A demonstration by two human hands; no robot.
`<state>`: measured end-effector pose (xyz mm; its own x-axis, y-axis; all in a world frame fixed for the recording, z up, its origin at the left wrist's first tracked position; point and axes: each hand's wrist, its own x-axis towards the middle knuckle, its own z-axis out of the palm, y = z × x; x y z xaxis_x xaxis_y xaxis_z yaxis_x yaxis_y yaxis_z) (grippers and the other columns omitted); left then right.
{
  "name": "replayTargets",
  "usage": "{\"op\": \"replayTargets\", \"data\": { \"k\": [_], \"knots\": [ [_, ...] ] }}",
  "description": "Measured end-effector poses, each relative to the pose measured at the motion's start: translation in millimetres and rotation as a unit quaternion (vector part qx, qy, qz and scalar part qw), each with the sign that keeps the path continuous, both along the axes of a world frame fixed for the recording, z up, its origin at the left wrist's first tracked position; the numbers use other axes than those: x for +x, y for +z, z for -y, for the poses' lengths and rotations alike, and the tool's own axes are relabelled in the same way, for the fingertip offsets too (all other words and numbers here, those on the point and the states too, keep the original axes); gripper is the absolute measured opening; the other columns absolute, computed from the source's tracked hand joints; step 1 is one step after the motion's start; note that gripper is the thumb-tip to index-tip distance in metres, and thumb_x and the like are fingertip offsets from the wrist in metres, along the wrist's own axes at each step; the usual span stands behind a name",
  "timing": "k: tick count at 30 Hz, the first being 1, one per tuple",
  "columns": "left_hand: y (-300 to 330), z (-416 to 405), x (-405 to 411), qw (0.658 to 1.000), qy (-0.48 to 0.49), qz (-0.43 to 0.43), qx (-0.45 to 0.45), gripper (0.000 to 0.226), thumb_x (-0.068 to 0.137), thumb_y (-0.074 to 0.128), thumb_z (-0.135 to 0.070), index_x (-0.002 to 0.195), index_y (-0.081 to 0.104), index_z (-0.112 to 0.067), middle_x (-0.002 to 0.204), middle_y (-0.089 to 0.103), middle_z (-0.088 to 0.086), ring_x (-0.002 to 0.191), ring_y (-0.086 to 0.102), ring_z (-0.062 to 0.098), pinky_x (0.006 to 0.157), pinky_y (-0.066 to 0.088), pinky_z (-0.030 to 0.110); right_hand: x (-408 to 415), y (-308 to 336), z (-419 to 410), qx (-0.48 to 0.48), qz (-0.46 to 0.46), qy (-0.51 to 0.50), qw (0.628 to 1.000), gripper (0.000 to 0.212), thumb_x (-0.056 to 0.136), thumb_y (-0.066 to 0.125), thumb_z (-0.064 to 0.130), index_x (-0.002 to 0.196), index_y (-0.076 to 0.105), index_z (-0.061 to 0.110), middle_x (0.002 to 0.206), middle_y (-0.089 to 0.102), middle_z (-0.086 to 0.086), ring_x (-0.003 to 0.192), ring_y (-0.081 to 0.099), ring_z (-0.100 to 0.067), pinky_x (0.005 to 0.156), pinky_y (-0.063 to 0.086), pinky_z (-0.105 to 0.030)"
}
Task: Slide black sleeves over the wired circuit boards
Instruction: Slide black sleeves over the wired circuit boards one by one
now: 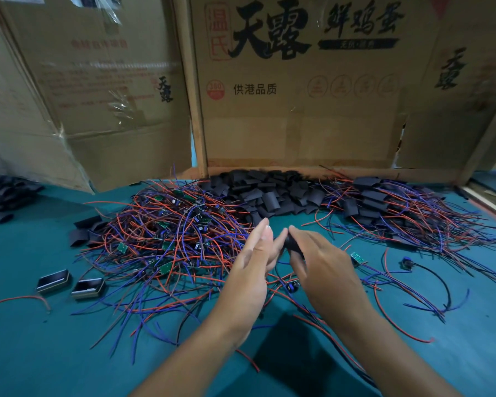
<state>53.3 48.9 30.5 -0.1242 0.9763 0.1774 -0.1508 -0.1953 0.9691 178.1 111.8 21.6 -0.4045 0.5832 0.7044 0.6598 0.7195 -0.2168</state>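
Inspector A: A black sleeve [294, 245] is noted pinched in the fingers of the right hand [324, 267], held above the green table [26, 353]. Its long axis appears to run toward the left hand [255, 253], though much of it is hidden.

Inspector B: The left hand is recorded with fingers straight, nothing clasped, its fingertips just beside the sleeve's near end. No board is seen between the hands.

Inspector A: Agreed. The unsleeved circuit boards [166, 245] are heaped to the left, nearer the left hand; spare sleeves [269, 193] are piled behind. A board is judged to be needed next, fed in along the sleeve's axis.
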Motion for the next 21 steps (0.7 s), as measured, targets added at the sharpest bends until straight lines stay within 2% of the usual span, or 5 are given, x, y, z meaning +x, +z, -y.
{"op": "replayTargets", "data": {
  "k": [5, 7, 8, 10, 21],
  "knots": [
    [-4, -1, -14, 0.985, -0.004, -0.174, 0.018, 0.077, 0.085, 0.039, -0.079, 0.152, 0.022, -0.045, 0.143, 0.051, -0.024, 0.132, 0.043, -0.01, 0.106, 0.026, 0.007, 2, 4, 0, -0.058, 0.031, -0.011, 0.998, 0.021, 0.089, 0.066, 0.011, 0.109, 0.066, 0.009, 0.096, 0.071, -0.008, 0.079, 0.068, -0.033, 0.063, 0.053, -0.04],
    [-1, 2, -26, 0.938, 0.028, -0.341, 0.055, 0.07, 0.09, 0.033, -0.076, 0.152, 0.013, -0.051, 0.145, 0.042, -0.035, 0.1, 0.038, -0.025, 0.098, 0.029, 0.003, 7, 8, -8, -0.094, 0.034, -0.022, 0.995, 0.019, 0.097, 0.054, 0.019, 0.112, 0.063, 0.011, 0.104, 0.069, -0.008, 0.088, 0.067, -0.034, 0.074, 0.051, -0.044],
    [-1, 1, -33, 0.899, 0.06, -0.425, 0.086, 0.065, 0.093, 0.031, -0.072, 0.152, 0.013, -0.05, 0.146, 0.04, -0.035, 0.125, 0.026, 0.014, 0.098, 0.029, 0.004, 11, 13, -15, -0.102, 0.036, -0.033, 0.994, 0.021, 0.099, 0.05, 0.021, 0.113, 0.062, 0.011, 0.106, 0.068, -0.009, 0.09, 0.065, -0.034, 0.077, 0.05, -0.045],
    [-3, -2, -46, 0.836, 0.122, -0.519, 0.13, 0.059, 0.098, 0.031, -0.062, 0.152, 0.025, -0.039, 0.139, 0.05, -0.026, 0.125, 0.047, -0.005, 0.101, 0.033, 0.014, 22, 27, -36, -0.098, 0.053, -0.056, 0.992, 0.023, 0.101, 0.045, 0.023, 0.113, 0.06, 0.011, 0.104, 0.067, -0.01, 0.089, 0.063, -0.033, 0.078, 0.048, -0.044],
    [-20, -27, -95, 0.705, 0.349, -0.606, 0.117, 0.044, 0.102, 0.034, -0.046, 0.102, 0.066, -0.016, 0.067, 0.062, -0.004, 0.063, 0.063, 0.017, 0.047, 0.043, 0.029, 89, 111, -208, -0.02, 0.265, -0.283, 0.922, 0.021, 0.102, 0.041, 0.02, 0.107, 0.053, 0.004, 0.093, 0.067, -0.021, 0.082, 0.066, -0.039, 0.059, 0.04, -0.036]
  ]
}}
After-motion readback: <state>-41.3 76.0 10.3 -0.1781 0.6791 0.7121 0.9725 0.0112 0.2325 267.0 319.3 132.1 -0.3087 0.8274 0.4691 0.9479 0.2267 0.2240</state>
